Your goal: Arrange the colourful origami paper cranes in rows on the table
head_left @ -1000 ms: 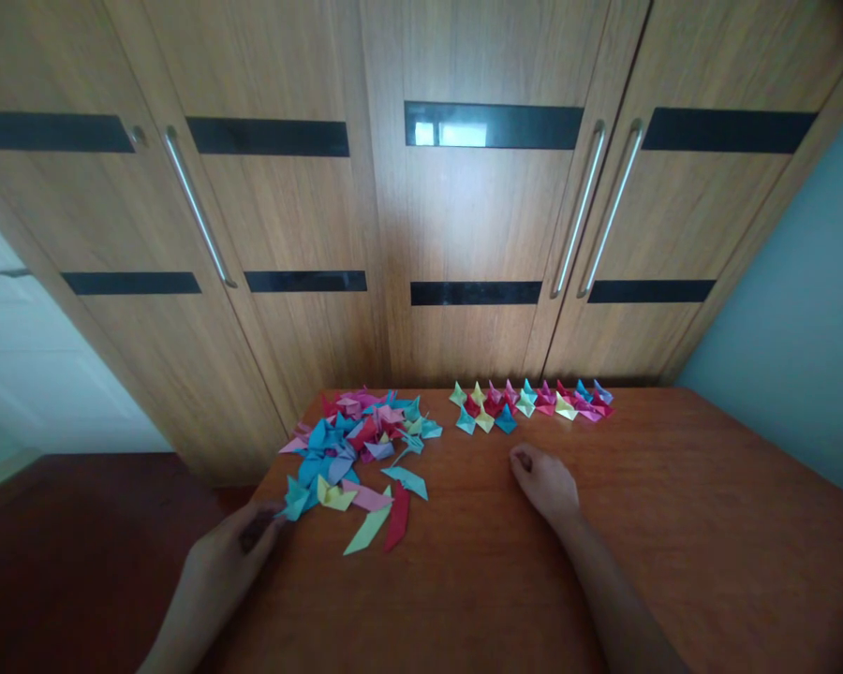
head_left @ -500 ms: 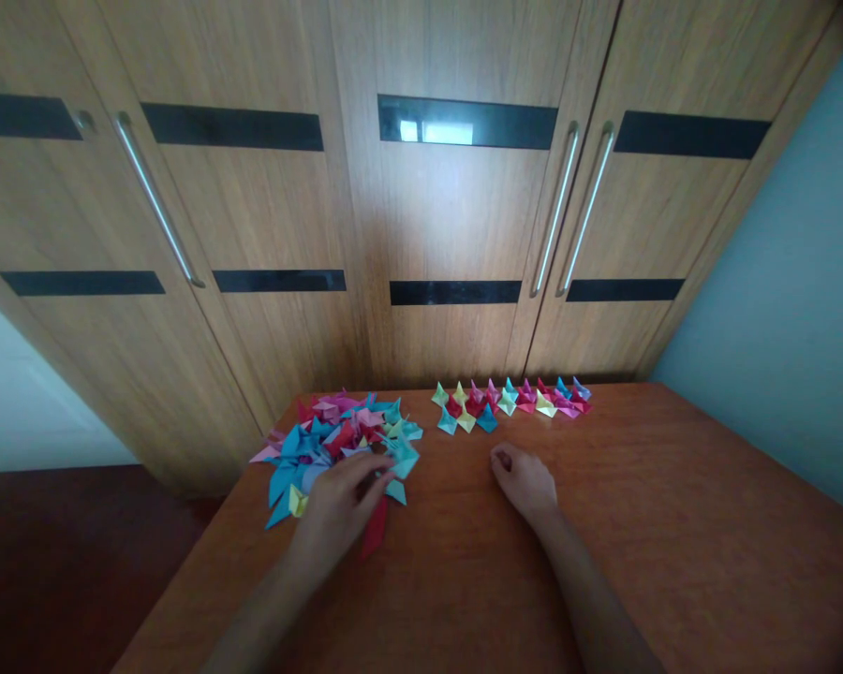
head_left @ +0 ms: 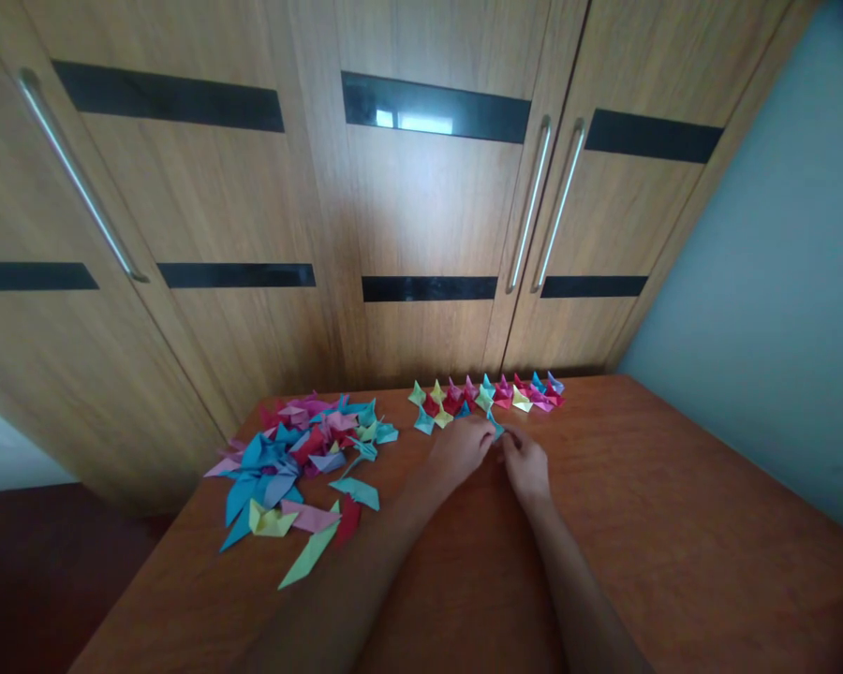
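Both hands meet over the table just in front of the standing row of origami pieces. Pinched between my left hand and my right hand is a small light-blue origami piece, its lower part covered by my fingers. Both hands have closed fingers. The row holds several small folded pieces with pointed tips, in green, yellow, pink, red and blue, set in two lines. My left hand hides part of the front line.
A loose pile of folded coloured paper lies on the left of the wooden table. A pale green strip-like piece and a yellow piece lie at its near side. Behind stands a wooden wardrobe.
My left hand has carried the light-blue piece right, from the pile to my right hand, which now grips it too. The camera view has turned slightly right.
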{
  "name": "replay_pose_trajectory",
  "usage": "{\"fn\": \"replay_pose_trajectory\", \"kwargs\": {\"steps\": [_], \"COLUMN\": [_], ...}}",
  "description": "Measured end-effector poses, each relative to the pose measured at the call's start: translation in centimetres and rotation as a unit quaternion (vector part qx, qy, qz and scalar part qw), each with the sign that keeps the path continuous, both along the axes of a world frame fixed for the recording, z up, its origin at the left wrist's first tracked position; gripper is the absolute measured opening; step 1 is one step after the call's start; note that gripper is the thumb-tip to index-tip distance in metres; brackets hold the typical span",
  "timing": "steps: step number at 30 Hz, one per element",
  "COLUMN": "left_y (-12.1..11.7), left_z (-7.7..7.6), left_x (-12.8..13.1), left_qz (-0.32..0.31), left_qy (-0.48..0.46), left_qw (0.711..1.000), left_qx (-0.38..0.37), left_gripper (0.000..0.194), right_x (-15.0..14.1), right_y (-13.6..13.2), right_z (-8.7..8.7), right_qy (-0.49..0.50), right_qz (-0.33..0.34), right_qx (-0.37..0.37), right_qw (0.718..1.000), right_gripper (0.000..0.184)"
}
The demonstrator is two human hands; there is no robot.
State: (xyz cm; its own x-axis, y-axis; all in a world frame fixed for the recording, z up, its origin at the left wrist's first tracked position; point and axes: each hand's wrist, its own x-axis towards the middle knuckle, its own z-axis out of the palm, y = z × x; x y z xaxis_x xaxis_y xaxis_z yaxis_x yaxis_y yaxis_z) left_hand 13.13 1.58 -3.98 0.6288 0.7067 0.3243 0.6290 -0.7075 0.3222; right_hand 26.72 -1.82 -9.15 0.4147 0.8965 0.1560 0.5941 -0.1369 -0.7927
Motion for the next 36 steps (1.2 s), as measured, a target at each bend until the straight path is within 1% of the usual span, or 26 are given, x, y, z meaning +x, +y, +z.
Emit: {"fn": "replay_pose_trajectory", "kwargs": {"steps": [3, 7, 12, 17, 22, 30, 34, 36], "left_y": [0.1, 0.7, 1.4, 1.7, 2.1, 2.6, 2.5, 2.2], "left_z": [-0.7, -0.9, -0.7, -0.5, -0.2, -0.3, 0.3, 0.7], "left_x": [0.2, 0.6, 1.2, 1.5, 2.1, 2.8, 3.0, 2.7], "left_qz": [0.012, 0.031, 0.063, 0.072, 0.067, 0.079, 0.088, 0.092], "left_qy": [0.01, 0.024, 0.052, 0.087, 0.11, 0.119, 0.11, 0.101], "left_qw": [1.0, 0.999, 0.997, 0.993, 0.991, 0.989, 0.99, 0.99], "left_qx": [-0.002, -0.003, -0.013, -0.027, -0.03, -0.028, -0.029, -0.026], "left_gripper": [0.02, 0.022, 0.025, 0.026, 0.026, 0.026, 0.024, 0.023], "right_x": [-0.1, -0.3, -0.1, -0.1, -0.1, 0.0, 0.0, -0.1], "right_y": [0.2, 0.3, 0.4, 0.6, 0.6, 0.6, 0.5, 0.5], "right_z": [0.0, 0.2, 0.3, 0.1, 0.0, 0.0, 0.2, 0.2], "right_qy": [-0.011, -0.057, -0.085, -0.093, -0.084, -0.083, -0.091, -0.093], "right_qz": [-0.003, -0.02, -0.047, -0.029, -0.021, -0.014, -0.011, -0.01], "right_qx": [-0.008, -0.035, -0.058, -0.071, -0.063, -0.071, -0.072, -0.072], "right_qw": [1.0, 0.998, 0.994, 0.993, 0.994, 0.994, 0.993, 0.993], "right_gripper": [0.036, 0.037, 0.04, 0.035, 0.032, 0.03, 0.03, 0.03]}}
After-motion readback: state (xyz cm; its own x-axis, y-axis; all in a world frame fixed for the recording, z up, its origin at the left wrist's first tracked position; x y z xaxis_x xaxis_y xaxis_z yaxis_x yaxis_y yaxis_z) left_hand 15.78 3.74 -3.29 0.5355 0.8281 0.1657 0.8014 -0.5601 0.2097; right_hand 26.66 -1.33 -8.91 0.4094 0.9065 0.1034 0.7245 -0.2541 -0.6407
